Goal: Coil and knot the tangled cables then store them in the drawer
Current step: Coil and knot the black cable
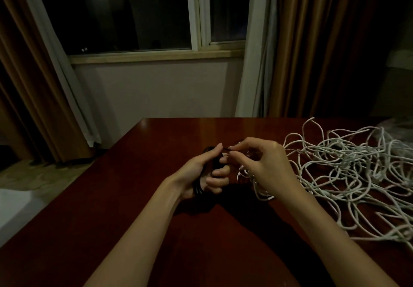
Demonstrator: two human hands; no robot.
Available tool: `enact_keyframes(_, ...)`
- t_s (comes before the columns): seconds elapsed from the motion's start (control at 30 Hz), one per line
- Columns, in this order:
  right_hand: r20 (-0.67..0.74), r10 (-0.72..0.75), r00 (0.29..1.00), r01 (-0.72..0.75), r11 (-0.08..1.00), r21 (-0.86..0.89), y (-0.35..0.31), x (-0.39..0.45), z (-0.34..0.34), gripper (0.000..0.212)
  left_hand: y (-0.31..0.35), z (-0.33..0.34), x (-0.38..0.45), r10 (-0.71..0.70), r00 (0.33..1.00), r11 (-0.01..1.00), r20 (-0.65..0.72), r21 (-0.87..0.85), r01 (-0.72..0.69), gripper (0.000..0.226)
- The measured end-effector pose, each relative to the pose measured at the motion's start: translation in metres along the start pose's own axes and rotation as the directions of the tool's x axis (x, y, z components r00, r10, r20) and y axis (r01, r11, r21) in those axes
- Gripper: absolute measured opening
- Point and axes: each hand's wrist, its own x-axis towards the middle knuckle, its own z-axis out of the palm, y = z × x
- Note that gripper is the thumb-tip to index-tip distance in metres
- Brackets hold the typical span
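**Black coil in our left hand, white tangle waiting on the right**

We grip a coil of black cable [199, 187] in our left hand [206, 172]: the fingers curl round the bundle, the thumb lies straight along its top, and the dark strands show below the palm near the wrist and again above the knuckles. The coil's long axis runs roughly away from us, from the wrist end up toward the thumb tip. Our right hand [263, 166] sits just beside the left, its thumb and forefinger pinched together on a thin dark end of the same black cable, right at the tip of the left thumb. The light is dim, so we cannot tell how many turns the coil has or whether a knot is formed.

Both hands hover low over the dark red wooden table [178, 231]. No drawer or other container shows in this view.

To the right of our right hand, and partly under it, lies a loose heap of white cable [348, 170], spread over the right side of the table in many crossing loops, with a few strands reaching up toward the far edge and others running toward the near right corner. Some of its loops lie just beneath the right wrist.

Behind the table we see a pale wall, a dark window [138, 12] and brown curtains [317, 45] on both sides.
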Motion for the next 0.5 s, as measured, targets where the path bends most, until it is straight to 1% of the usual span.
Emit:
enact_keyframes(0.07,0.022,0.023,0.999,-0.024,1.000,0.011,0.003,0.001,-0.005,0.010,0.001,0.000,0.001,0.032,0.999,0.999,-0.006,0.010,-0.032,0.039)
enact_keyframes(0.17,-0.039,0.070,0.997,-0.070,0.997,0.017,0.005,0.003,-0.009,0.006,0.002,0.005,0.002,0.074,0.993,0.994,-0.091,0.081,-0.066,0.041)
enact_keyframes(0.3,-0.089,0.060,0.994,-0.055,0.997,0.058,0.001,0.004,-0.010,0.004,0.003,0.010,0.004,0.123,0.981,0.982,-0.153,0.159,-0.098,0.041)
enact_keyframes(0.37,-0.114,0.053,0.992,-0.044,0.995,0.084,-0.001,0.004,-0.011,0.005,0.003,0.011,0.005,0.138,0.980,0.984,-0.144,0.133,-0.119,0.043)
enact_keyframes(0.43,-0.135,0.068,0.989,-0.051,0.991,0.126,-0.003,0.004,-0.012,0.006,0.002,0.011,0.007,0.156,0.981,0.987,-0.115,0.057,-0.150,0.046)
enact_keyframes(0.5,-0.120,0.101,0.988,-0.079,0.981,0.176,-0.005,0.005,-0.014,0.007,0.002,0.011,0.007,0.188,0.977,0.982,-0.097,0.001,-0.189,0.048)
